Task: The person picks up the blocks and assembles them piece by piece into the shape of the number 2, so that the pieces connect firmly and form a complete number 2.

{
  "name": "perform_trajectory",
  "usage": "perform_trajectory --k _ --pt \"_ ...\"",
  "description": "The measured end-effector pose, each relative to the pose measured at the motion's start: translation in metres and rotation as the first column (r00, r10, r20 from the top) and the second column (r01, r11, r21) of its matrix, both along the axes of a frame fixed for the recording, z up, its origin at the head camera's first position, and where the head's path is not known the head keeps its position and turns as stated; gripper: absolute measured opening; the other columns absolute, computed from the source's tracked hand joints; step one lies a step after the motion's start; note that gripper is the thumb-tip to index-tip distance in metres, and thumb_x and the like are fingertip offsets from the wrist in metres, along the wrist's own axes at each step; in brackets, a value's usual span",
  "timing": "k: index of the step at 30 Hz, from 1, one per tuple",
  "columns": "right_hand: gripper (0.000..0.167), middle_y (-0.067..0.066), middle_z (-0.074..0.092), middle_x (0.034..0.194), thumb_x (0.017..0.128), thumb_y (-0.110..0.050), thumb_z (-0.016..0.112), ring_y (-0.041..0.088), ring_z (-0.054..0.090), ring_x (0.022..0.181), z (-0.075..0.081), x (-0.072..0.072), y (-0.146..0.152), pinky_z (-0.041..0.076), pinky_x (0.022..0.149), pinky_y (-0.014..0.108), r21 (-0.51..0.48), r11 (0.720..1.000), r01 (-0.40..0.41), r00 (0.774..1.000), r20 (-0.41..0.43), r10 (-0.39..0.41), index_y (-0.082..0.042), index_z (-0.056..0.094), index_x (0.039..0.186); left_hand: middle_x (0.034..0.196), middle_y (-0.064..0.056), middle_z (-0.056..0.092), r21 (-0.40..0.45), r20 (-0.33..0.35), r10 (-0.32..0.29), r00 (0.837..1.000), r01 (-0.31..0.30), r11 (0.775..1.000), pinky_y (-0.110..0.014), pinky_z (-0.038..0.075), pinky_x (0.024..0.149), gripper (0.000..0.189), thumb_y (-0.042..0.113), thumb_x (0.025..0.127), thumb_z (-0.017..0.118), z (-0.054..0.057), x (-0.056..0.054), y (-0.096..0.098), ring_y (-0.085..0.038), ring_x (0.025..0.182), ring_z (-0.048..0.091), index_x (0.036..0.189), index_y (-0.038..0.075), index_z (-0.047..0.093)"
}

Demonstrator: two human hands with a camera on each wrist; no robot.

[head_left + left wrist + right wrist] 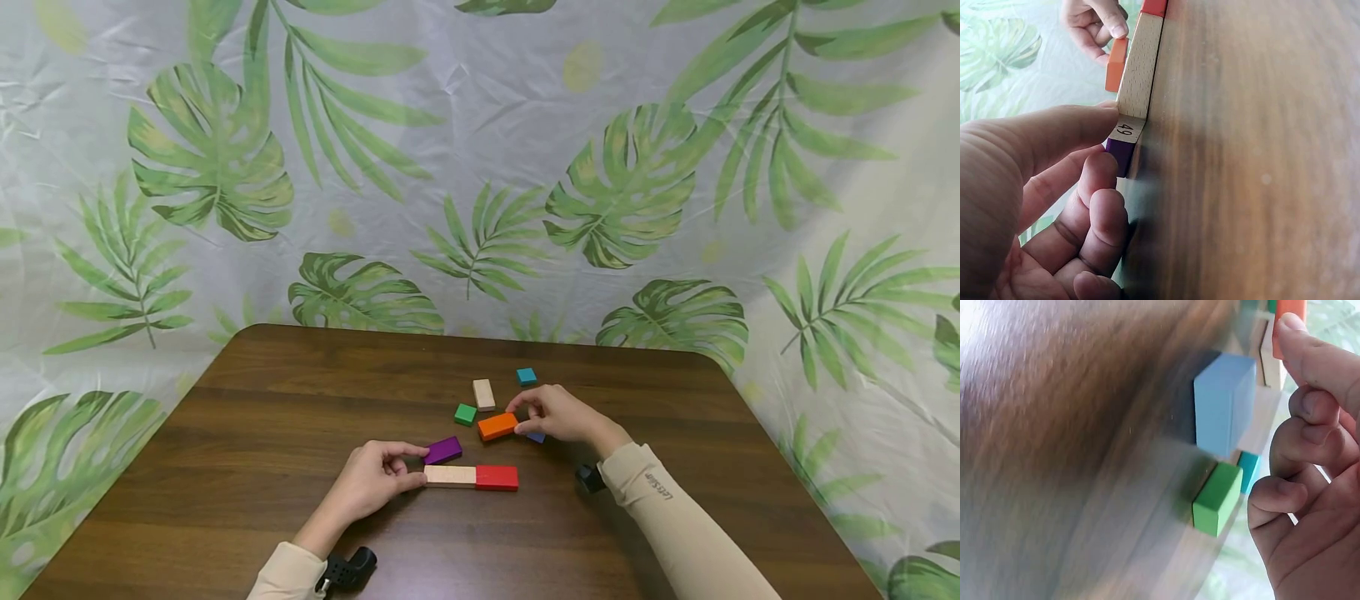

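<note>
My right hand (562, 412) pinches an orange block (498, 427) at its right end between thumb and forefinger, the other fingers curled. The left hand (372, 477) has its thumb at the left end of a plain wooden block (450, 477), marked 49 on its end face. Its forefinger touches a purple block (443, 450) lying at a slant just behind. A red block (497, 478) meets the plain one end to end, making a row. Under the right hand lies a blue block (1222, 403), mostly covered in the head view.
Behind the orange block lie a small green block (465, 414), another plain wooden block (483, 395) and a teal block (527, 377). Another green block (1216, 500) shows in the right wrist view. A leaf-patterned cloth (480, 167) hangs behind the brown table (300, 392).
</note>
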State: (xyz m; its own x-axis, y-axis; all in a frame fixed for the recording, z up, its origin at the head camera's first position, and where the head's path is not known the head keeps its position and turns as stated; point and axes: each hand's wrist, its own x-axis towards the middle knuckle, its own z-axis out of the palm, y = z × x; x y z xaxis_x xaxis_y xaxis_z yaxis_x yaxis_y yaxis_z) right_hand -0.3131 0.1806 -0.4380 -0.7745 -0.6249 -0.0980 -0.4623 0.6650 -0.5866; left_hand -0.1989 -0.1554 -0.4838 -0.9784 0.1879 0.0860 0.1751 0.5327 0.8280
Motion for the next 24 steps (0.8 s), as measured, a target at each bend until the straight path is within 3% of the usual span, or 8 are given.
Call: perform_trajectory --k 24 --pt "0.025 -0.007 0.049 0.067 0.098 -0.022 0.081 0.007 0.042 0.058 -0.010 0.006 -0.030 0.035 0.057 0.021 0.018 0.999 -0.027 1.000 -0.001 0.027 -0.011 0.076 0.119 0.065 0.007 0.061 -0.002 0.013 0.001 1.000 -0.001 1.000 -0.021 0.034 0.054 0.028 0.021 0.085 0.092 0.003 0.002 0.000 -0.005 0.056 0.045 0.112 0.017 0.085"
